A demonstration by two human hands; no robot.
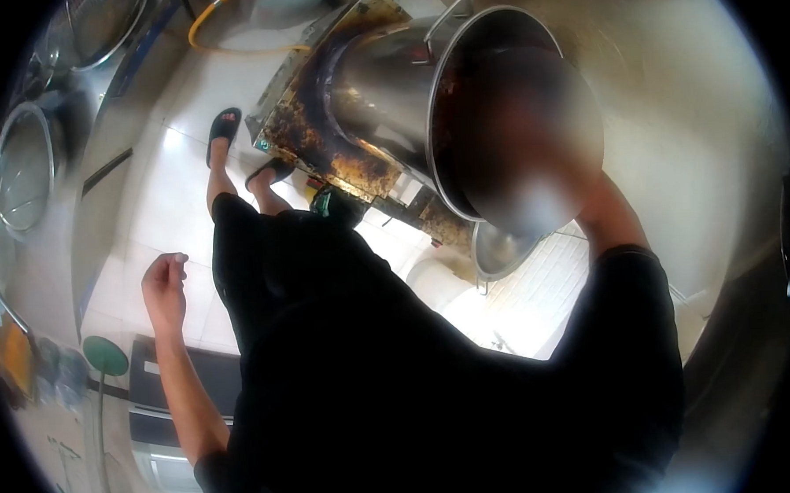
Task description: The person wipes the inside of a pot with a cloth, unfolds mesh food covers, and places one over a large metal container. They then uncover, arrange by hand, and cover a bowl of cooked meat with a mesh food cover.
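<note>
A tall stainless steel stockpot (380,97) stands on a rusty, stained burner stove (297,119), its wide mouth facing me. My right hand (554,165) is over the pot's mouth, near the rim. Blur covers its fingers and a pale patch beside them, so what it holds, if anything, is hidden. The pot's contents look dark and are blurred too. Away from the pot, at the left, my left hand (164,287) hangs at my side with its fingers curled in and nothing visible in them.
Near the stove lies a round metal lid or bowl (501,251). An orange hose (200,26) runs behind the stove. Strainers (23,166) and a metal counter line the left. A green round-headed tool (105,355) stands near a dark cabinet (145,381).
</note>
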